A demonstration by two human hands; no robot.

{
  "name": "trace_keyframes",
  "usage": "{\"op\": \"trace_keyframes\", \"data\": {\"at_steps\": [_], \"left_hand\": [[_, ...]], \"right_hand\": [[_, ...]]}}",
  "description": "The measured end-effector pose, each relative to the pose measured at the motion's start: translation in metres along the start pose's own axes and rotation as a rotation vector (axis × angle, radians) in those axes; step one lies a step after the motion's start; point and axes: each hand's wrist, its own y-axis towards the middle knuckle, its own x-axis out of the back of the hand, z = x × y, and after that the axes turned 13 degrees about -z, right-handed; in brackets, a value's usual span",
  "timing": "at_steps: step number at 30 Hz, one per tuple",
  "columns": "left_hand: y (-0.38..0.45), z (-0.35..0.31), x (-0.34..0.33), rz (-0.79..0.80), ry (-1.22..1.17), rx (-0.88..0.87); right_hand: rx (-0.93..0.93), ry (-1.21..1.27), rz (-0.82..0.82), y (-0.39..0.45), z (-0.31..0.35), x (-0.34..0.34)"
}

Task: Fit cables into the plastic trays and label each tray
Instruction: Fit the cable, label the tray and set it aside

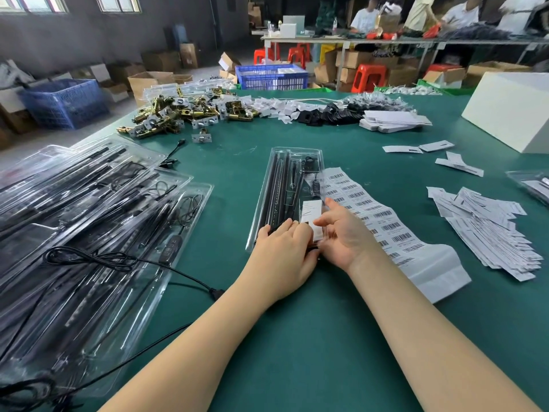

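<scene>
A clear plastic tray [267, 185] lies lengthwise on the green table [312, 337], filled with black bars and a coiled cable. A white label [312, 212] sits on its near right part. My left hand [282, 257] lies over the tray's near end, fingers pressing down on the black bars. My right hand [344, 233] is at the tray's near right corner, fingers curled at the label's edge. A sheet of barcode labels [377, 215] lies just right of the tray, partly under my right wrist.
A stack of filled clear trays [89, 233] covers the left side, with a loose black cable [124, 260] on top. White paper cards [490, 233] lie at right. Brass lock parts [184, 114], black clips and a white box [511, 108] stand farther back.
</scene>
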Motion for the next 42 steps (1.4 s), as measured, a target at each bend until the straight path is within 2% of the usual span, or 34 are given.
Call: {"op": "trace_keyframes", "data": {"at_steps": [13, 18, 25, 28, 34, 38, 40, 42], "left_hand": [[0.000, -0.002, -0.002, -0.050, -0.001, 0.017], [0.000, -0.002, -0.002, -0.063, -0.034, 0.044], [-0.001, -0.005, -0.003, -0.042, -0.033, 0.058], [-0.001, -0.006, -0.004, -0.024, 0.002, 0.052], [-0.002, -0.003, -0.002, 0.040, 0.056, -0.027], [-0.005, -0.004, 0.001, 0.071, 0.066, -0.052], [-0.006, -0.005, 0.000, 0.086, 0.081, -0.065], [-0.006, -0.003, -0.001, 0.116, 0.114, -0.080]], "right_hand": [[-0.068, 0.026, -0.049, 0.006, 0.011, 0.002], [-0.061, 0.069, 0.020, 0.002, 0.012, 0.000], [0.072, -0.048, -0.068, -0.001, 0.006, -0.001], [0.200, -0.216, -0.104, 0.003, 0.003, -0.002], [0.498, -0.814, -0.151, 0.004, 0.002, 0.000], [0.771, -1.202, -0.279, -0.003, 0.005, 0.007], [0.876, -1.282, -0.361, -0.005, 0.006, 0.013], [0.906, -1.327, -0.413, -0.004, 0.005, 0.020]]}}
